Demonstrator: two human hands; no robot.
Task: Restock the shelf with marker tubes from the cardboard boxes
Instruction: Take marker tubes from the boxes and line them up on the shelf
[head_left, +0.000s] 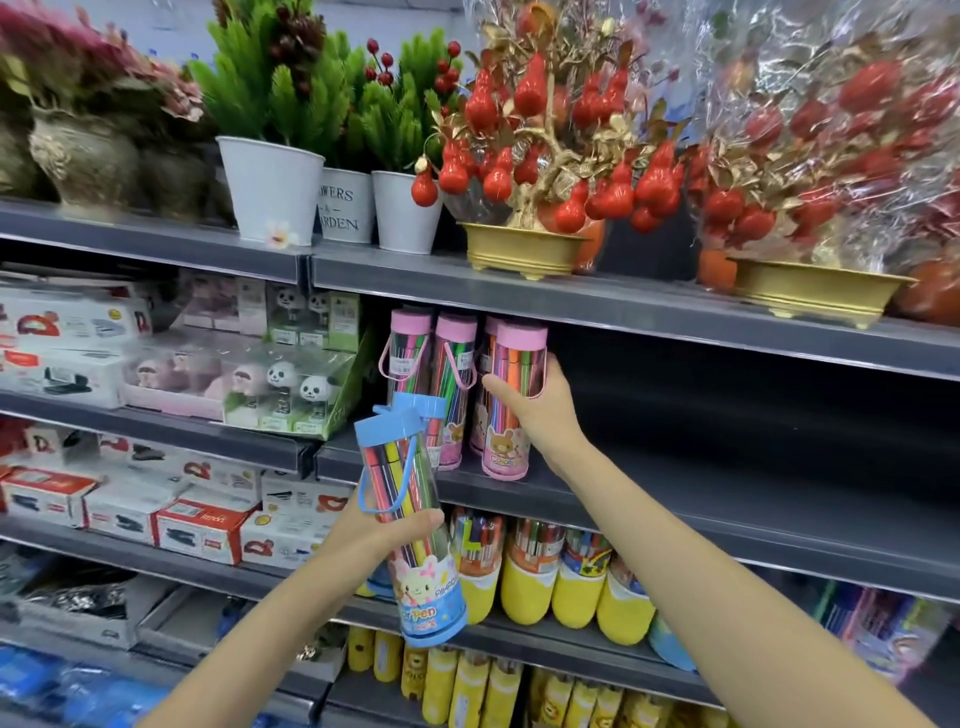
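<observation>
My right hand (540, 410) grips a pink-capped marker tube (511, 400) that stands upright on the dark shelf (701, 499), next to several other pink-capped tubes (452, 384). My left hand (384, 535) holds a blue-capped marker tube (410, 519) by its middle, tilted, in front of the shelf edge and below the pink tubes. A second blue cap (428, 405) shows just behind it; I cannot tell whether that tube stands on the shelf. No cardboard box is in view.
To the right of the pink tubes the same shelf is bare and dark. Above stand white pots (270, 192) and gold trays of red ornaments (524, 249). Yellow-based marker tubes (530, 582) fill the shelf below. Panda toys (296, 384) and stapler boxes (202, 530) sit left.
</observation>
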